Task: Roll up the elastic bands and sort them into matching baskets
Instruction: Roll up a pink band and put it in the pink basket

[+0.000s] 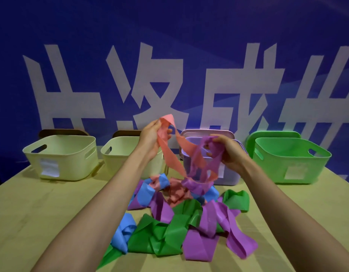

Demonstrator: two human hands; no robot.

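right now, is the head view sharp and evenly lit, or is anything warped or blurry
Head view: wide-angle distortion bends the wall lettering; the light is dim and blue-tinted, darker in the corners; the left hand with the pink band and the right hand with the purple band look slightly soft; the band pile is readable; no glare.

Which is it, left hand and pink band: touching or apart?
Touching. Head view: the left hand grips the pink band near its raised top end.

Smooth, slightly glossy rubbery bands (pixel 175 230), matt plastic baskets (pixel 61 160), matt pale wood-look table (pixel 32 213)
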